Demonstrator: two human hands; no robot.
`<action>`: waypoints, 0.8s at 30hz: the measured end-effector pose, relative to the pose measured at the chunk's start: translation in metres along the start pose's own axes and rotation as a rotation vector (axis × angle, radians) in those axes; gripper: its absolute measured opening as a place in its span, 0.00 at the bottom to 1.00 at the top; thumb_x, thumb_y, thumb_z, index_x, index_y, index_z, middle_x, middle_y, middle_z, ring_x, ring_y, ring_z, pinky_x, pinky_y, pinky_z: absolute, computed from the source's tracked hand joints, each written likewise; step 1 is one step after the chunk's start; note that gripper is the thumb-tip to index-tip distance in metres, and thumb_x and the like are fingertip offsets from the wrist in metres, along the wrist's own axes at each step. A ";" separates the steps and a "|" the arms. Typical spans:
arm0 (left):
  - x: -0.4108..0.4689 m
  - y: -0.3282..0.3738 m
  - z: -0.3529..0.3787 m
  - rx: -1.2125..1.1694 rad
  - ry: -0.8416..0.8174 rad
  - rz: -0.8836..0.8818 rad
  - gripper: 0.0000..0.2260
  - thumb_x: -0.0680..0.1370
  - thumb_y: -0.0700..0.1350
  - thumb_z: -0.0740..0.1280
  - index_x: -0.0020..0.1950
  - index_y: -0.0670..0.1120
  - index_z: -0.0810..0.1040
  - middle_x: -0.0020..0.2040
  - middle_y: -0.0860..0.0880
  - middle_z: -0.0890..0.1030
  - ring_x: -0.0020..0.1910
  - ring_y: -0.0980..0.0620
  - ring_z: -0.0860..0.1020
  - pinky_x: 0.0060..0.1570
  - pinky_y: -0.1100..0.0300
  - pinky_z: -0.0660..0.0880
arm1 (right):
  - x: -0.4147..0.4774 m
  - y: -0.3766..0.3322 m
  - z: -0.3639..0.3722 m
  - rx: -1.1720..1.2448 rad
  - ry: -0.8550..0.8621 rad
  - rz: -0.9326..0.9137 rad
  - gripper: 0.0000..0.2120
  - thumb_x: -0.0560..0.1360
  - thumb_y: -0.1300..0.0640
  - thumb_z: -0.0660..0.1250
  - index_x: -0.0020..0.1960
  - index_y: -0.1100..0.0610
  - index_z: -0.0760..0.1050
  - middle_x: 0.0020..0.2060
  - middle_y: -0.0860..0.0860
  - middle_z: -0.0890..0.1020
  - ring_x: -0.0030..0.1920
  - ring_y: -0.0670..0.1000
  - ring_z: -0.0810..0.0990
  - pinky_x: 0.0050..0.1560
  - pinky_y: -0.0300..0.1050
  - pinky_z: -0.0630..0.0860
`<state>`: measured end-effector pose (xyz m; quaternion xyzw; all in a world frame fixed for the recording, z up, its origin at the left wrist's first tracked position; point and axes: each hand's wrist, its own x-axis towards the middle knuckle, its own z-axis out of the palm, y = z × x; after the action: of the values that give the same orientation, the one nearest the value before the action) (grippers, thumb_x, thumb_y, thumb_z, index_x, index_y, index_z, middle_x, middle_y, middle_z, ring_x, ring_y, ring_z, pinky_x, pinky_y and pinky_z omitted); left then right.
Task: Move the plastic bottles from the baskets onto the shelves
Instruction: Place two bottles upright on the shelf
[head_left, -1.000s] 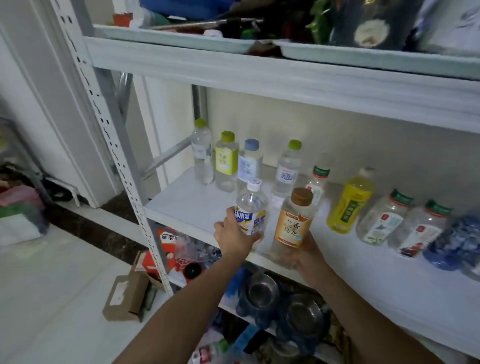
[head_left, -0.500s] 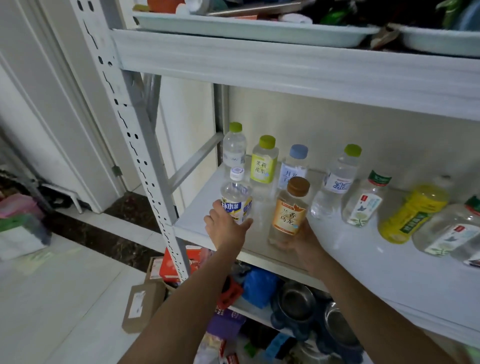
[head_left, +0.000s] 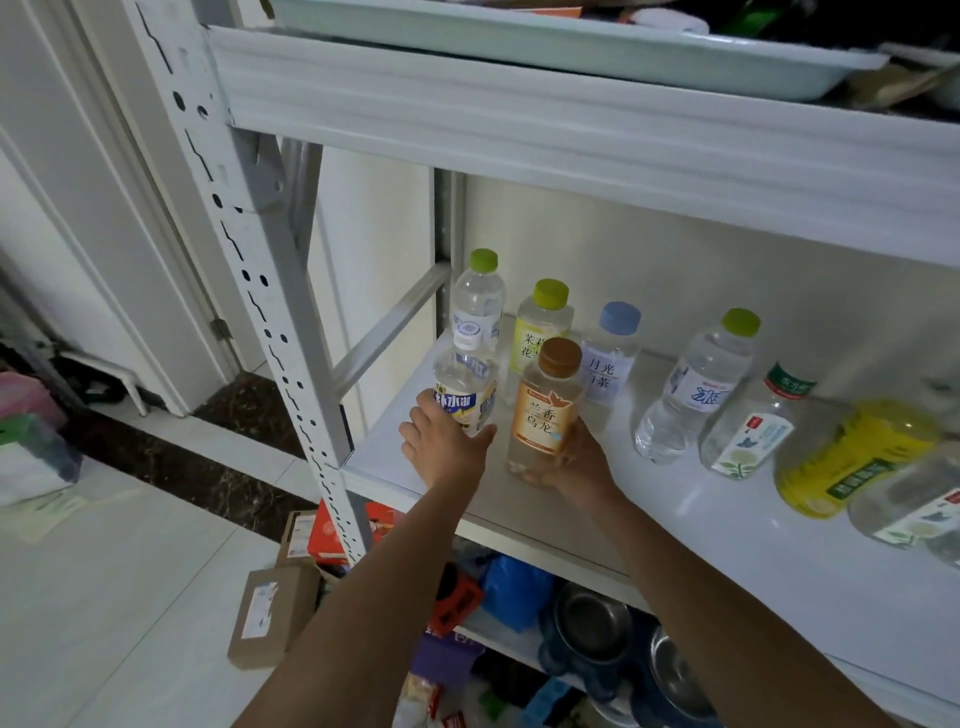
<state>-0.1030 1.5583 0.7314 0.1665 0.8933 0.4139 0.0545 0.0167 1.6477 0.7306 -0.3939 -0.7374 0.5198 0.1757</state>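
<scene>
Two bottles in hand, both upright over the front left end of the middle shelf (head_left: 727, 551)
- white-cap bottle (head_left: 464, 397): clear, blue and yellow label. Left hand (head_left: 445, 451) grips its lower half from the front, fingers (head_left: 418, 418) wrapped round the left side, thumb on the right
- brown-cap bottle (head_left: 545, 410): pale liquid, orange label, just right of the first one, the two nearly touching. Right hand (head_left: 584, 465) holds it low from the right, fingers curled round the base and partly visible through the plastic
- cannot tell whether either base sits on the shelf board

Behind them, a row standing along the back of the same shelf, left to right:
- clear bottle with green cap (head_left: 478, 299), directly behind the white-cap one
- yellow-label bottle (head_left: 540, 325) with a yellow-green cap
- blue-cap bottle (head_left: 612, 358)
- water bottle (head_left: 693, 387) with a green cap, apart from the others
- squat clear bottle (head_left: 748, 423) with a green neck band
- yellow bottle (head_left: 852, 460), then another clear one (head_left: 911, 501) at the frame edge

Frame: white perforated post (head_left: 270, 291) at the left front corner, diagonal brace behind it. Upper shelf beam (head_left: 519, 119) overhead, with a pale tray (head_left: 519, 39) on top

Below the shelf: steel bowls (head_left: 592, 618), a blue bag (head_left: 514, 582), mixed clutter. On the tiled floor (head_left: 104, 597) by the post, a cardboard box (head_left: 270, 613) and a red box (head_left: 332, 535)
</scene>
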 end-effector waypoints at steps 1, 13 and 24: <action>0.003 0.000 0.000 0.001 0.003 -0.003 0.35 0.69 0.53 0.76 0.68 0.45 0.62 0.63 0.44 0.71 0.63 0.43 0.66 0.63 0.49 0.63 | 0.003 -0.001 0.001 0.031 -0.009 0.004 0.35 0.62 0.63 0.80 0.65 0.53 0.68 0.55 0.45 0.76 0.56 0.47 0.76 0.38 0.30 0.76; 0.019 0.000 0.007 0.035 0.038 0.014 0.35 0.68 0.50 0.77 0.68 0.44 0.62 0.63 0.43 0.71 0.63 0.42 0.66 0.62 0.49 0.63 | 0.021 -0.005 0.010 0.118 -0.052 0.007 0.38 0.61 0.71 0.78 0.67 0.56 0.66 0.60 0.51 0.75 0.60 0.49 0.73 0.43 0.39 0.79; 0.016 -0.036 -0.009 0.229 -0.252 0.092 0.38 0.68 0.53 0.77 0.70 0.42 0.61 0.65 0.42 0.67 0.65 0.43 0.66 0.64 0.49 0.66 | 0.013 -0.007 0.003 -0.060 -0.070 -0.019 0.26 0.63 0.63 0.79 0.57 0.54 0.74 0.49 0.45 0.80 0.54 0.49 0.80 0.47 0.39 0.75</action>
<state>-0.1296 1.5358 0.7111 0.2628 0.9122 0.2873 0.1277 0.0042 1.6546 0.7338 -0.3736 -0.7620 0.5093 0.1427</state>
